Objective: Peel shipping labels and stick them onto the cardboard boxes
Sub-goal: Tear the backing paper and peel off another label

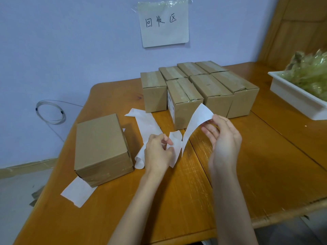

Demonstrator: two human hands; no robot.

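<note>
Head view: right hand [223, 138] pinches the top corner of a curled white label [194, 121], lifted above mid-counter. Left hand [157, 151] pinches the backing strip [175, 147] beside it, low over the counter [247, 165]. Seven boxes [203, 89] cluster at the far edge; one lone box [101, 149] sits near the left edge. White tray [292, 98] at right edge.

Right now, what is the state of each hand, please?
Left hand: pinches the white backing paper strip.
Right hand: pinches the curled white shipping label being peeled away.
</note>
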